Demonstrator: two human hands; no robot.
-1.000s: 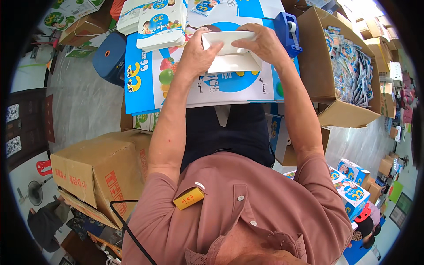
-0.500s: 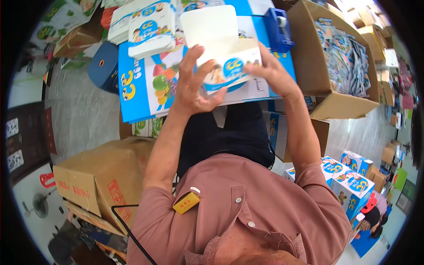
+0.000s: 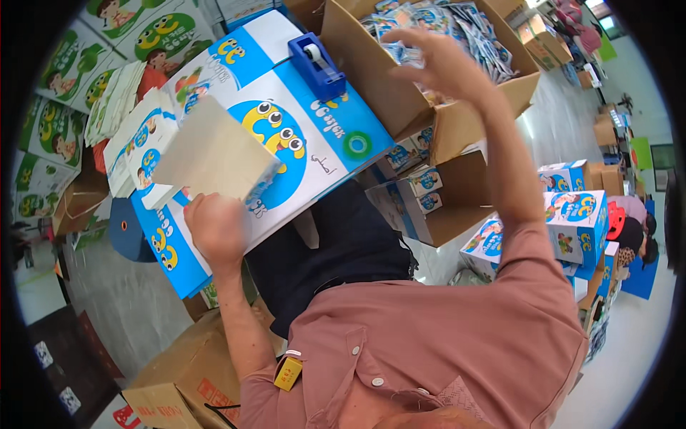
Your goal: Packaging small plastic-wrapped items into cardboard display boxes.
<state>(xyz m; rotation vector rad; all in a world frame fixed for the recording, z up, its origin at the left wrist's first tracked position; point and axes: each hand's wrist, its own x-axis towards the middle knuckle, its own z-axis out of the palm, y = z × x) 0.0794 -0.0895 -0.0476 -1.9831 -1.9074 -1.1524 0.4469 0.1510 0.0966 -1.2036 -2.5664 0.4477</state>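
1. L hand [image 3: 218, 232]: 1, blurred; fingers closed on near edge of 1 white carton [image 3: 214, 146], plain side up; carton is tilted over the printed board [image 3: 332, 125], nr its L side; can't tell if it touches the board.
2. R hand [image 3: 443, 64]: 1, raised over the near side of 1 big brown box [image 3: 371, 75]; fingers & thumb spread apart, nothing seen betw. them; can't tell if it touches the sachets [image 3: 493, 43] inside; dozens of these, too many to count.
3. On board: 1 blue tape dispenser [image 3: 318, 68], approx. far R side, w/ 1 roll in it; stacked white cartons [image 3: 143, 154] just L of the held one, no. unclear.
4. Around: 1 blue stool [image 3: 128, 232], L of board; at least 3 blue-&-white boxes [image 3: 575, 218], R side; 1 yellow packet [image 3: 289, 373] at shirt pocket.
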